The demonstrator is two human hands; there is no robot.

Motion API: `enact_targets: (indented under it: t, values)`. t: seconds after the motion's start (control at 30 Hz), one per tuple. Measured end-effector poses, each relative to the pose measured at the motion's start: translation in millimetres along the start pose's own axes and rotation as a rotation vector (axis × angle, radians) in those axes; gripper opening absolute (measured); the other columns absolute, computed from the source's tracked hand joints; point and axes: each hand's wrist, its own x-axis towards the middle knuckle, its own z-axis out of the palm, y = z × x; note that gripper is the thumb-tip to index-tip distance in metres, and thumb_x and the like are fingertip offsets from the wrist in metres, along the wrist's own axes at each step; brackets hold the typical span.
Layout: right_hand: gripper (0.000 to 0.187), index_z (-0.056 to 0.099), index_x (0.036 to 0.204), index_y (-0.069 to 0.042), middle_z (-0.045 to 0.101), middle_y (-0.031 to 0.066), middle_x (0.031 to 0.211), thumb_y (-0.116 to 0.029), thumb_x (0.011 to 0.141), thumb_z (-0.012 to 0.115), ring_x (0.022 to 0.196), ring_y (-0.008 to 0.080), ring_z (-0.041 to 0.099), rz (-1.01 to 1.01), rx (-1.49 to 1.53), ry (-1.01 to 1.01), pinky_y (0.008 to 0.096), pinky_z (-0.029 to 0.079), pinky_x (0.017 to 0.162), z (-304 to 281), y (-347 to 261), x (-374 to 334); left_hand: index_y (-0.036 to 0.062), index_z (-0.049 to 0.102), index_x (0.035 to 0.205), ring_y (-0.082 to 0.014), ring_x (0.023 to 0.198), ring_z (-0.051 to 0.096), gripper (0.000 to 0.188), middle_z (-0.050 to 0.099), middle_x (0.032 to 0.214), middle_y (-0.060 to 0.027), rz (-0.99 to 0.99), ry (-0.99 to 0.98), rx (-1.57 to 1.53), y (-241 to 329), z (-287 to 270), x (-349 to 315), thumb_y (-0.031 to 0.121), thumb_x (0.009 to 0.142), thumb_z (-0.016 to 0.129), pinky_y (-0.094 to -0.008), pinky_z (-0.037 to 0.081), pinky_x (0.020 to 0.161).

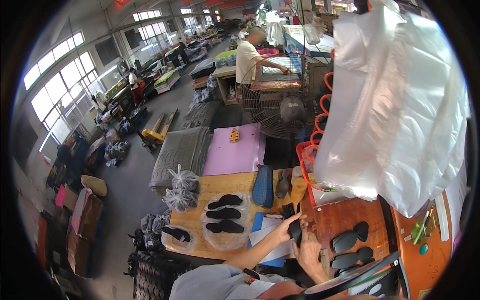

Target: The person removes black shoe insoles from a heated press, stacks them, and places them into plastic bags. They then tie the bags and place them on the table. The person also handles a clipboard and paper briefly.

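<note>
Above the wooden table's front part, my left hand (286, 229) and my right hand (308, 250) are close together, with a dark insole-shaped pad (295, 232) between their fingers. Both hands are closed on it. To their right lie several black insole-shaped pads (345, 241), narrow in the middle. To their left, several black pads (224, 226) rest on clear plastic bags. One more black pad (177, 233) lies on its own bag at the table's left end. Under my left forearm is a blue clipboard (274, 261) with white papers, partly covered.
Clear plastic bags (390, 100) hang at the right beside an orange coiled hose (324, 107). A blue sole-shaped piece (262, 187), a yellow container (298, 189) and a red basket (304, 150) stand behind my hands. Beyond are a caged fan (280, 100), a co-worker (248, 60) and a pallet jack (159, 131).
</note>
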Motion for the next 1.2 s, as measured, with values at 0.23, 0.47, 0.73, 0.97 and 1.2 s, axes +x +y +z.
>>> enact_targets:
  t: [0.23,0.47,0.73,0.97,1.2]
  values:
    - [0.057,0.064,0.121,0.003,0.069,0.0246,0.109,-0.031,0.080,0.084,0.100,0.0416,0.068,0.017,0.368,-0.052,0.0473,0.055,0.085,23,-32,8,0.0025,0.060,0.135,-0.0195,0.100,0.066,0.040,0.068,0.101,-0.0034,0.084,-0.045,0.145,5,-59,-70,0.021,0.101,0.067,-0.0359,0.053,0.098]
    - [0.089,0.049,0.143,0.010,0.060,0.0271,0.135,-0.041,0.082,0.087,0.107,0.0287,0.067,0.630,0.971,-0.341,0.0415,0.057,0.084,59,-37,56,0.0012,0.064,0.118,-0.0298,0.110,0.067,0.024,0.068,0.110,-0.0115,-0.160,-0.215,-0.024,-6,-71,-123,0.018,0.103,0.059,-0.0452,0.053,0.106]
    - [0.054,0.074,0.123,-0.005,0.073,0.0089,0.117,-0.050,0.093,0.073,0.110,0.0177,0.063,0.500,0.913,-0.792,0.0371,0.049,0.100,109,-48,70,0.0000,0.065,0.124,-0.0312,0.113,0.068,0.034,0.070,0.119,-0.0168,-0.236,-0.205,-0.023,-28,-84,-154,0.027,0.103,0.060,-0.0434,0.055,0.101]
    - [0.051,0.071,0.125,-0.003,0.074,0.0081,0.109,-0.045,0.096,0.073,0.100,0.0147,0.064,0.282,1.037,-0.604,0.0329,0.051,0.090,129,-54,88,0.0036,0.066,0.108,-0.0262,0.087,0.067,0.018,0.066,0.087,-0.0067,0.062,0.248,-0.151,-26,-87,-187,0.019,0.099,0.065,-0.0462,0.055,0.090]
    - [0.026,0.069,0.112,-0.001,0.074,0.0093,0.098,-0.023,0.099,0.064,0.095,0.0205,0.068,0.233,0.516,0.036,0.0344,0.053,0.084,75,103,137,0.0066,0.060,0.117,-0.0191,0.084,0.061,0.020,0.059,0.085,-0.0008,0.524,0.332,-0.178,-3,-96,-227,0.021,0.104,0.058,-0.0426,0.050,0.090]
